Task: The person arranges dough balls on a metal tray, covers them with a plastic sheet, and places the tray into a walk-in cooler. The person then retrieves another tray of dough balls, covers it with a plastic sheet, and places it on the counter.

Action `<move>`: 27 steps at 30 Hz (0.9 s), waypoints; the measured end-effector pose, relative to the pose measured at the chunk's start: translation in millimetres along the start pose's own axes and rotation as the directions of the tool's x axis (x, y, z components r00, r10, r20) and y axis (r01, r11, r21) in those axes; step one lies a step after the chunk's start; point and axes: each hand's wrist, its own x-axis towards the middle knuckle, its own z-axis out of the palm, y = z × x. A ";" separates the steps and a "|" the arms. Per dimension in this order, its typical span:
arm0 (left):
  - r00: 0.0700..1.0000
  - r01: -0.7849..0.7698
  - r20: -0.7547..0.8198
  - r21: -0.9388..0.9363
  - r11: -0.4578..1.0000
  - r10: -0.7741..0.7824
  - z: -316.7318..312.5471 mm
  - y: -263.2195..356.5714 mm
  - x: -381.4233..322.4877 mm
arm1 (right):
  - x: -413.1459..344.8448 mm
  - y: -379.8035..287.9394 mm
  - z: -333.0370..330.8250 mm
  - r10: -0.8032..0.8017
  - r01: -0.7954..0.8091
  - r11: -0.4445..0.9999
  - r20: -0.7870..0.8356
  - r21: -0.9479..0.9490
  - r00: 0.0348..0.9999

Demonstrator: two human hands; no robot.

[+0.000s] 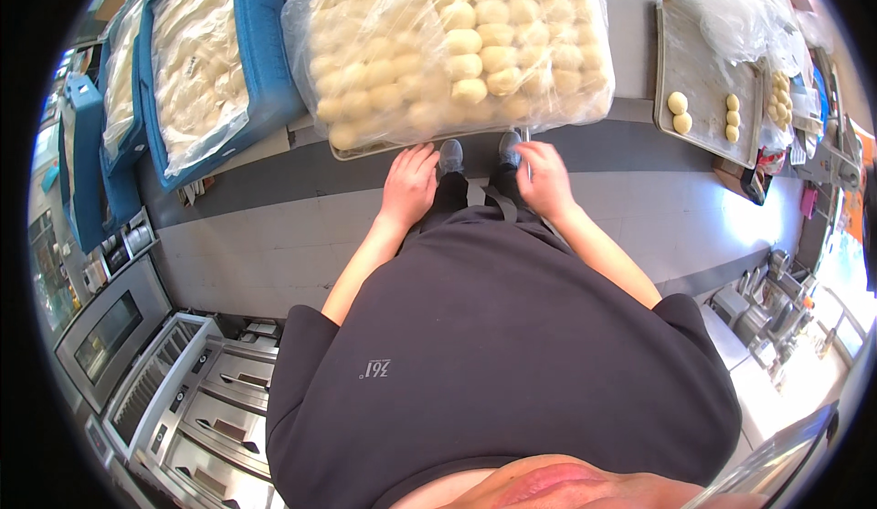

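Note:
My left hand (409, 183) is held just below the front edge of a metal baking tray (373, 150), its palm down and slightly curled, holding nothing that I can see. Below the tray's right half, my right hand (546, 180) is a little blurred, with thumb and fingers apart. A thin metal bar (527, 156) shows by its fingertips; I cannot tell whether they touch it. Rows of pale dough balls (468, 91) fill the tray. Clear plastic sheeting (370, 50) covers most of them, and a strip of balls near the middle looks bare.
Blue crates (264, 50) with plastic-covered dough (199, 77) stand at left. On the right, another metal tray (709, 108) holds several dough balls (678, 113) and crumpled plastic (736, 12). Behind me are stainless-steel ovens (219, 427) at left and machinery (754, 310) at right.

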 end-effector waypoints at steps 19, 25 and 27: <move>0.967 -0.109 0.190 -0.286 0.952 0.168 89.4 71.6 111.0 | 38.6 40.0 32.5 0.149 -0.062 0.866 0.137 -0.496 0.979; 0.945 -0.133 0.263 -0.230 0.964 0.193 81.6 72.3 105.8 | 30.1 26.8 11.5 0.104 -0.036 0.875 0.115 -0.482 0.988; 0.960 -0.198 0.157 -0.213 0.957 0.233 70.8 70.9 101.4 | 23.8 26.9 -10.6 0.027 0.043 0.930 0.183 -0.366 0.983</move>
